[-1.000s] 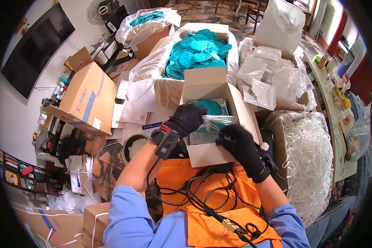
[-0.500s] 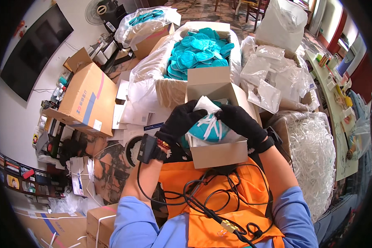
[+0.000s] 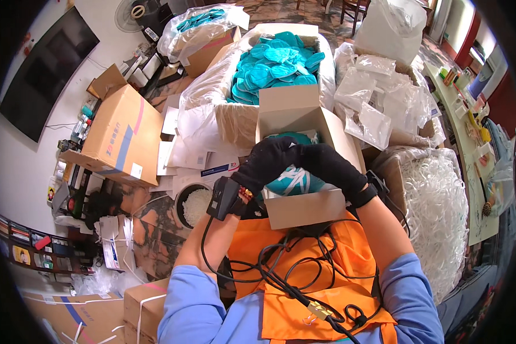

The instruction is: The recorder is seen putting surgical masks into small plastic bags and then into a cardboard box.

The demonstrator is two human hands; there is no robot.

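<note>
Head view: both gloved hands meet at the centre of the picture, over an open cardboard box.
Left hand: the left hand, in a black glove, is curled shut on the teal packet, gripping its near-left edge at about nine o'clock of the packet.
Right hand: the right hand, also gloved black, is closed on the same packet from its three o'clock side; the two gloves touch above it.
Teal packet: the teal packet, clear-wrapped with white streaks, sits low in the cardboard box, pressed under both hands.
Cardboard box: the cardboard box rests against the orange apron, its flap standing open at twelve o'clock.
Wrist device: a black wrist device sits on the left wrist, at eight o'clock of the box, with a black cable looping down over the apron.
Big carton: at twelve o'clock, just beyond the box, a large carton lined with plastic is heaped with teal pieces.
Clear bags: at two o'clock, a pile of clear bags.
Brown carton: at nine o'clock, well apart, a closed brown carton sits among scattered papers.
White shreds: at four o'clock, a mass of white shreds.
</note>
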